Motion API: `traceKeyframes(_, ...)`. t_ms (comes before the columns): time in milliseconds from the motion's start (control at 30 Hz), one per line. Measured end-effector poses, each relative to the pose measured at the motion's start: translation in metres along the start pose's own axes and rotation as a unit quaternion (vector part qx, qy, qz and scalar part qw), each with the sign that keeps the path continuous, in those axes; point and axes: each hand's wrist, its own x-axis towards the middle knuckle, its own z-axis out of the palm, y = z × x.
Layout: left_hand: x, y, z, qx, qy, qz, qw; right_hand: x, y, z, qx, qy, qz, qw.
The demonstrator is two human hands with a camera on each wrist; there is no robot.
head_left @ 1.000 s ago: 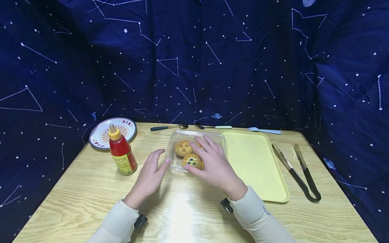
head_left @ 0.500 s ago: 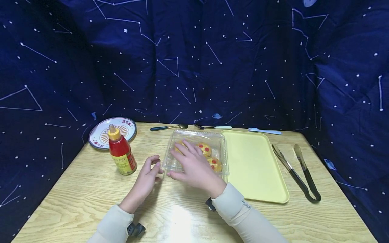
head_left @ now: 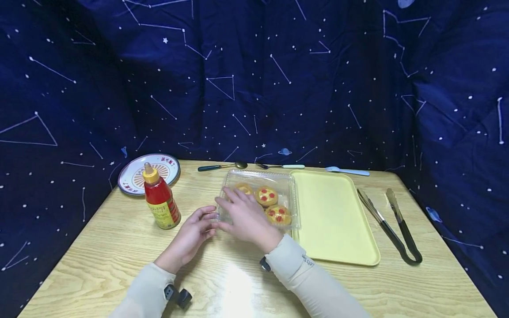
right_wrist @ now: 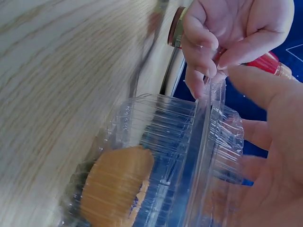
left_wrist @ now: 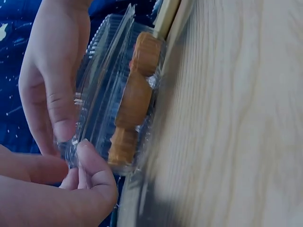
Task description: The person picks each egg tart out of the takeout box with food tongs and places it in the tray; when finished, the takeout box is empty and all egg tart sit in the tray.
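Note:
A clear plastic clamshell box [head_left: 296, 201] with a lid holds several round pastries, two of them topped with red dots [head_left: 266, 196]. At its near left corner, my left hand [head_left: 191, 236] pinches the rim between thumb and fingers, plain in the left wrist view, where a pastry row [left_wrist: 135, 97] shows through the side. My right hand [head_left: 247, 218] lies over the lid's left part, fingers stretched out, thumb close to the left fingertips; it hides some of the pastries. The right wrist view has the right fingers [right_wrist: 255, 135] along the lid edge.
Right of the box lies a yellow tray [head_left: 334, 221], then black-handled tongs [head_left: 401, 238]. A red sauce bottle [head_left: 161, 198] stands left, before a patterned plate [head_left: 167, 163]. Along the back are a spoon [head_left: 214, 167], a pale-handled fork [head_left: 292, 166] and a light blue fork [head_left: 347, 171].
My right hand has slid left across the lid, uncovering the red-dotted pastries. My left hand has drawn its thumb and fingers together at the box's near left corner.

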Motion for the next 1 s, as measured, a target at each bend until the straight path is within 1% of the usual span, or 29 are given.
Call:
traceKeyframes(200,0.008,-0.004,-0.011,-0.023,-0.014,-0.012,0.9996,0.004,0.0,0.006,-0.015,0.026,-0.003,0.9996)
traceKeyframes(367,0.012,-0.006,-0.016,-0.018,-0.018,-0.018,0.9995,0.008,-0.001,0.007,-0.007,0.032,-0.001,0.9995)
traceKeyframes(533,0.014,-0.008,-0.02,-0.015,-0.022,-0.023,0.9994,0.009,-0.003,0.007,-0.024,0.033,-0.006,0.9992)
traceKeyframes(767,0.017,-0.008,-0.022,-0.019,-0.035,-0.021,0.999,0.007,-0.001,0.008,-0.05,0.051,-0.02,0.9973)
traceKeyframes(1000,0.019,-0.009,-0.018,-0.028,-0.031,-0.025,0.9988,0.006,0.003,0.005,-0.031,0.07,-0.032,0.9966)
